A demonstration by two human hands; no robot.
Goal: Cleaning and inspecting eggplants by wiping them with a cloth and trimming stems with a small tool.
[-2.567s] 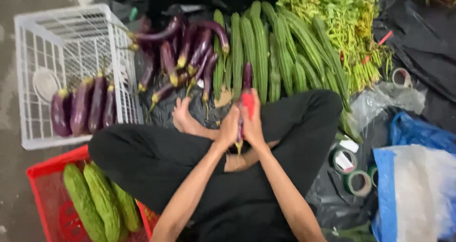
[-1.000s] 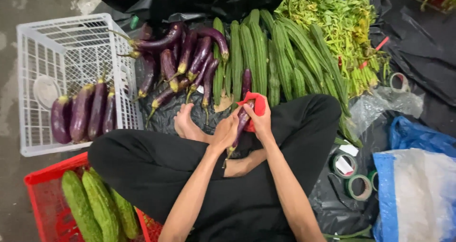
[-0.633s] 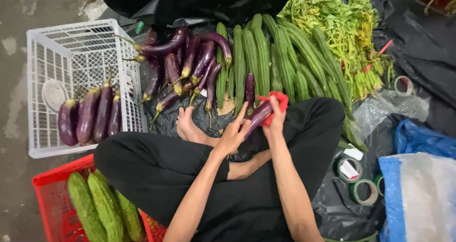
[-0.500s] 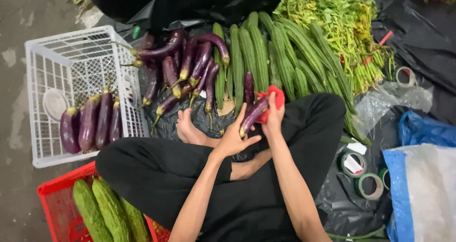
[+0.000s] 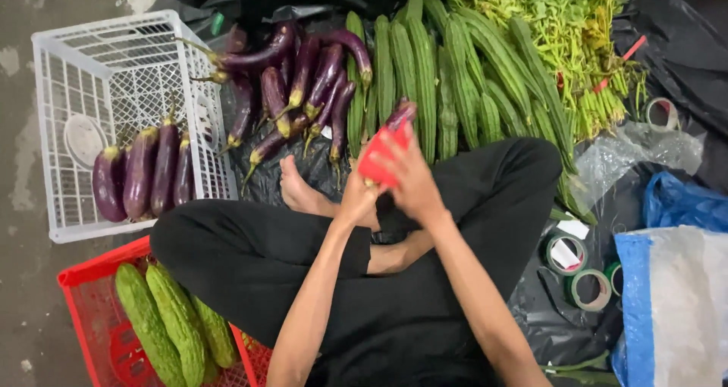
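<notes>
Since the earlier frame the eggplant (image 5: 400, 114) has tilted forward, pinched with the red piece (image 5: 377, 159) by both left hand (image 5: 356, 197) and right hand (image 5: 413, 178); a loose grip could likely drop it.

Purple eggplant (image 5: 400, 114), slim, tilted, tip up; red wrap (image 5: 377, 158) around lower part, held above lap.
</notes>
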